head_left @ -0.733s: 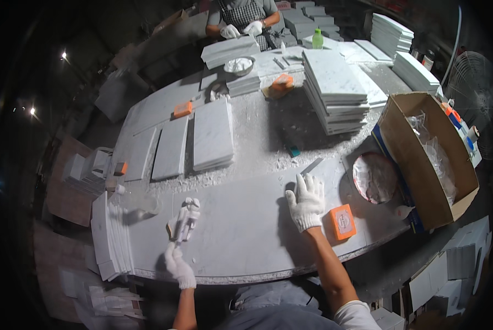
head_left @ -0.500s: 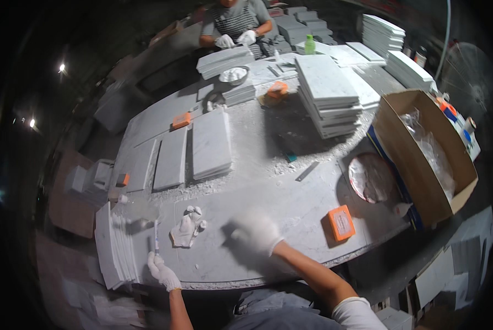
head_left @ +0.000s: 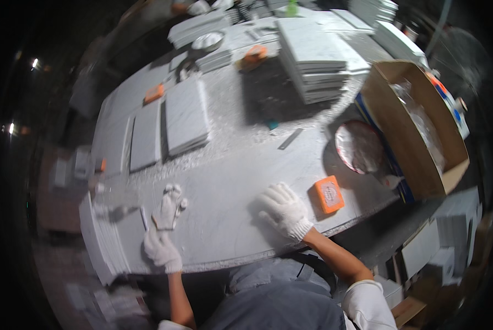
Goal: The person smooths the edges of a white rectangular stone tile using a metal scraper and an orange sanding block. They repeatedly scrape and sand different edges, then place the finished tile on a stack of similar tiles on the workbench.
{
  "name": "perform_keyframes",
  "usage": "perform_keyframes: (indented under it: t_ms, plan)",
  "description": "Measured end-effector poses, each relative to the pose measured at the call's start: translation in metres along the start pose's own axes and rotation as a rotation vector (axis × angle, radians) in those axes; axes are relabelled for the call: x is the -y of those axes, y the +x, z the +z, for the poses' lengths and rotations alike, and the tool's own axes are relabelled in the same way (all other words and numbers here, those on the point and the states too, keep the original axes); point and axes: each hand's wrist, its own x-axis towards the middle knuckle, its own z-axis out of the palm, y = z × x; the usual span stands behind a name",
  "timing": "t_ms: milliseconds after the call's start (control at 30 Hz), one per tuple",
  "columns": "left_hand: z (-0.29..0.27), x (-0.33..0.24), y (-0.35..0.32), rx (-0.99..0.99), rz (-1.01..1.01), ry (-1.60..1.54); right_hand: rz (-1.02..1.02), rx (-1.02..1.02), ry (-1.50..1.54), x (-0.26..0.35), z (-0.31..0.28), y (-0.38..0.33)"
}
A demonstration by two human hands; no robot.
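Observation:
My right hand (head_left: 286,212), in a white knitted glove, rests open on the pale, dusty tabletop (head_left: 230,187), fingers spread and nothing held. Just right of it is an orange block (head_left: 329,194) with a printed label. My left hand (head_left: 162,251), gloved too and slightly blurred, is at the near left edge, its fingers stretched forward. A slim pen-like tool (head_left: 143,218) lies just beyond its fingertips; whether they touch is unclear. Also close to those fingers is a crumpled pair of white gloves (head_left: 169,206).
Thin pale slabs (head_left: 101,242) stand at the left edge. More slabs (head_left: 186,115) and a tall stack (head_left: 312,55) sit farther back. On the right are a round red-rimmed container (head_left: 359,147) and an open cardboard box (head_left: 384,115). A metal strip (head_left: 290,138) lies mid-table. Across the table a co-worker's gloved hands (head_left: 211,6) show.
The view has shifted, so the scene sits higher and farther left. My right hand has moved right and settled flat near the orange block. My left hand has moved toward the loose gloves, off the pen-like tool.

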Motion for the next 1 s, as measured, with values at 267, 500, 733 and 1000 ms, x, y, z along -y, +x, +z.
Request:
perform_keyframes:
  t_ms: [267,500,733,1000]
  plan:
    - [0.007,-0.046,-0.005,0.188,0.400,-0.172,-0.080,-0.020,-0.090,0.005,0.012,0.009]
    - [-0.011,-0.033,0.014,0.321,-0.040,-0.092,0.148,0.155,0.048,0.014,0.008,0.033]
    - [-0.043,-0.030,-0.015,0.357,-0.155,0.014,0.384,0.497,-0.172,0.010,0.035,0.106]
    - [-0.094,-0.016,-0.039,0.397,-0.169,0.118,-0.321,0.936,0.332,0.113,0.135,0.087]
